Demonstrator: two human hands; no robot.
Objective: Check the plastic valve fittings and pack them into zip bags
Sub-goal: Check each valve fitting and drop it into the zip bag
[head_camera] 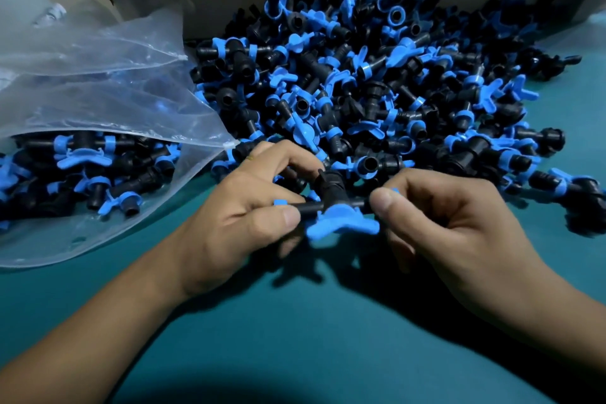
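The left hand (249, 207) and right hand (436, 220) each pinch one end of a black plastic valve fitting with a blue wing handle (331, 207), held level just above the teal table surface (295, 338). Behind it lies a big heap of matching black-and-blue fittings (377, 82). A clear zip bag (98, 102), partly filled with fittings, lies to the left
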